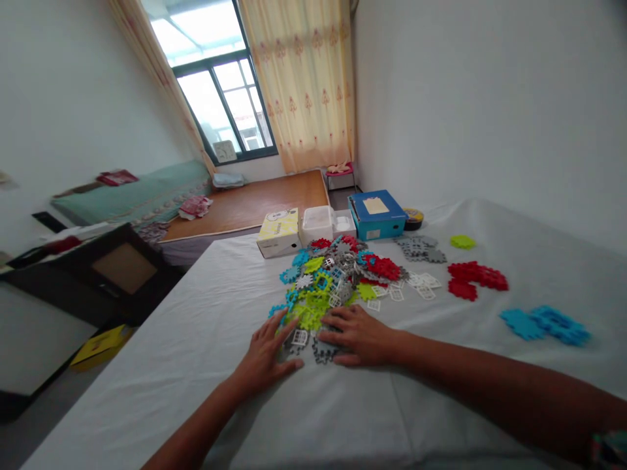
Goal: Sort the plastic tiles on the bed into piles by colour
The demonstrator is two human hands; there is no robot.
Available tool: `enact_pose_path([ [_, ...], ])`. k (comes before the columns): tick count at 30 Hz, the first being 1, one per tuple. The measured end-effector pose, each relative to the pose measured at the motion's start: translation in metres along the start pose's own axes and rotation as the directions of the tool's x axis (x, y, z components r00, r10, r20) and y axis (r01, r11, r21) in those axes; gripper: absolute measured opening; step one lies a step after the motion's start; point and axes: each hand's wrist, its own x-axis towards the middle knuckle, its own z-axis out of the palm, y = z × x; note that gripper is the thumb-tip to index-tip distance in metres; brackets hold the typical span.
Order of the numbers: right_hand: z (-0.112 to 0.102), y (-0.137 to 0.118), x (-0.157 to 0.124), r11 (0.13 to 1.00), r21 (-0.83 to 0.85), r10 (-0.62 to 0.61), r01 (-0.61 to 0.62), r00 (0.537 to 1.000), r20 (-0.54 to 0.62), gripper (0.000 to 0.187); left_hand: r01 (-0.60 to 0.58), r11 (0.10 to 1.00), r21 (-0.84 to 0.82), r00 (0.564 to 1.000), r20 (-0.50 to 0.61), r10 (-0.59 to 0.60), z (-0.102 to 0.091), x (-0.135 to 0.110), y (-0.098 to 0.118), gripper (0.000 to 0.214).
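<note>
A mixed heap of interlocking plastic building pieces (313,307) in green, blue, red, grey and white lies on the white cloth. At the near left of this heap rests my left hand (268,352), its fingers spread and touching the edge pieces. My right hand (360,336) lies over grey pieces (323,351) at the near right, fingers stretched out; what is under its palm is hidden. A small white window-shaped piece (299,337) sits between the two hands. More white lattice pieces (424,285) are scattered to the right of the heap.
Sorted piles stand apart on the right: grey (420,249), green (463,242), red (477,279) and blue (546,324). Behind the heap are a yellow-white box (279,234), a white container (317,223) and a blue box (377,215). A wall borders the right side.
</note>
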Motion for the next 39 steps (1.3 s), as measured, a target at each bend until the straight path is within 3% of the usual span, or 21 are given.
enact_pose_path([
  [3,0.003,0.021,0.012,0.997,-0.063,-0.045,0.044,0.999,-0.009,0.026,-0.023,1.0,-0.008,0.993,-0.116,0.022,0.004,0.017,0.004,0.052],
  [6,0.004,0.038,0.017,0.995,-0.085,-0.059,0.055,0.997,-0.048,0.015,-0.073,0.997,-0.021,0.983,-0.173,0.068,0.002,0.037,0.005,0.033],
  [9,-0.001,0.055,0.025,0.995,-0.004,0.094,-0.096,0.981,-0.173,0.019,-0.142,0.99,-0.021,0.966,-0.223,0.134,-0.004,0.061,0.008,0.022],
  [14,-0.04,0.102,0.038,0.934,0.175,0.354,-0.311,0.869,-0.347,0.046,-0.071,0.997,0.043,0.917,-0.39,0.083,-0.024,0.118,0.013,0.021],
  [16,-0.063,0.127,0.022,0.897,0.192,0.441,-0.397,0.833,-0.334,0.053,-0.005,0.998,0.066,0.889,-0.456,0.034,-0.034,0.137,0.018,0.025],
  [19,-0.087,0.159,-0.032,0.773,0.192,0.634,-0.605,0.75,-0.188,0.042,-0.021,0.999,0.045,0.857,-0.513,0.041,-0.041,0.15,0.041,0.031],
  [22,-0.082,0.17,-0.094,0.632,0.078,0.771,-0.771,0.636,0.04,0.052,-0.204,0.979,-0.027,0.876,-0.452,0.17,-0.029,0.146,0.083,0.031],
  [24,-0.067,0.166,-0.124,0.595,0.033,0.797,-0.803,0.595,0.102,0.069,-0.322,0.942,-0.09,0.893,-0.359,0.271,-0.012,0.14,0.114,0.03],
  [27,-0.047,0.156,-0.143,0.595,0.047,0.798,-0.802,0.597,0.08,0.074,-0.447,0.881,-0.156,0.883,-0.235,0.407,0.017,0.131,0.145,0.031],
  [31,-0.044,0.154,-0.138,0.619,0.011,0.785,-0.786,0.618,0.047,0.07,-0.535,0.815,-0.223,0.845,-0.133,0.518,0.042,0.125,0.153,0.028],
  [35,-0.044,0.163,-0.104,0.665,-0.027,0.747,-0.747,0.665,0.003,0.076,-0.538,0.8,-0.266,0.841,-0.106,0.53,0.046,0.124,0.144,0.028],
  [39,-0.024,0.162,-0.056,0.72,-0.006,0.693,-0.694,0.719,0.043,0.088,-0.521,0.809,-0.272,0.852,-0.108,0.512,0.045,0.125,0.138,0.029],
])
